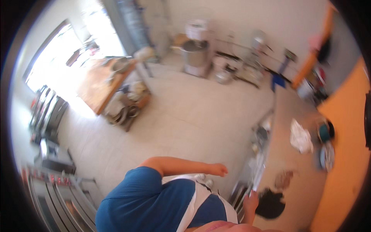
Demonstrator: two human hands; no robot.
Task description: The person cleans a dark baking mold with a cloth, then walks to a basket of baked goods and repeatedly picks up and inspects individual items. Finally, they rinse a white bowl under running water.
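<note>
My left arm bends across the front of my blue shirt and white apron. At its end my left hand (218,169) is loosely closed above the floor, and I see nothing in it. Low on the right, my right hand (251,200) is at the edge of a long brown table (266,162). Its fingers are blurred, so whether it grips anything does not show. Just beside it on the table lies a flat black thing (271,203) of uneven outline. A small reddish-brown patch or item (284,179) lies a little farther along.
Farther up the table lie a crumpled white cloth or bag (300,136) and a dark green round container (325,130). A wooden table (98,83) stands far left, a large mixer (196,54) against the back wall. Metal oven-like equipment (58,201) is at lower left.
</note>
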